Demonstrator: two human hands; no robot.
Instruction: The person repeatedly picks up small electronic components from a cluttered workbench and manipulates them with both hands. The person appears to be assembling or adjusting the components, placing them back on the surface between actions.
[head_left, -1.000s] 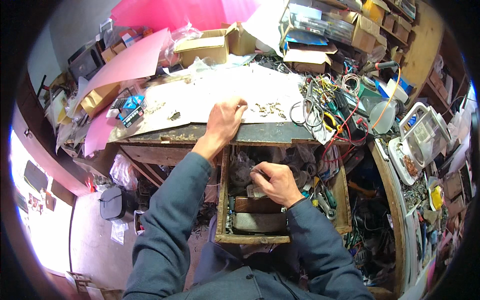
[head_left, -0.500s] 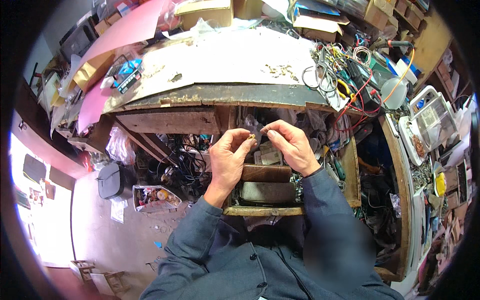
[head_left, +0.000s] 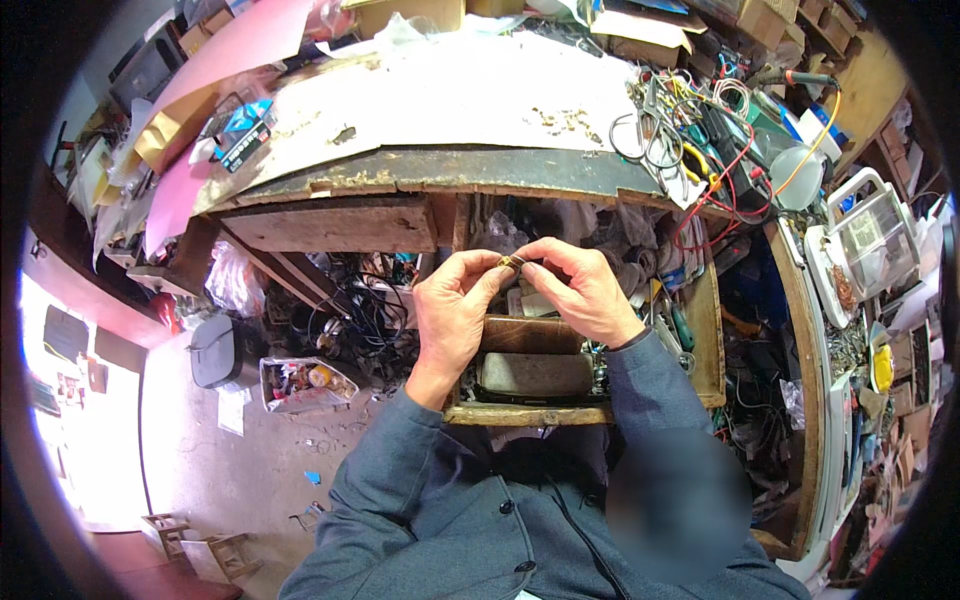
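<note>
Two hands, left hand (head_left: pixel 450 308) and right hand (head_left: pixel 583 298), apart moments ago, now meet mid-frame above the wooden drawer (head_left: pixel 535 414), both grips pinched narrow on a small yellowish piece (head_left: pixel 508 262), so it is apparently being worked from both sides.

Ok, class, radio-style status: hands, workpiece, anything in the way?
Left hand pinching small yellowish piece. Right hand at it, grip unclear. Both above open drawer; nothing visibly blocking them.

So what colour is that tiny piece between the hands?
The tiny piece looks golden yellow; see the head view.
</note>
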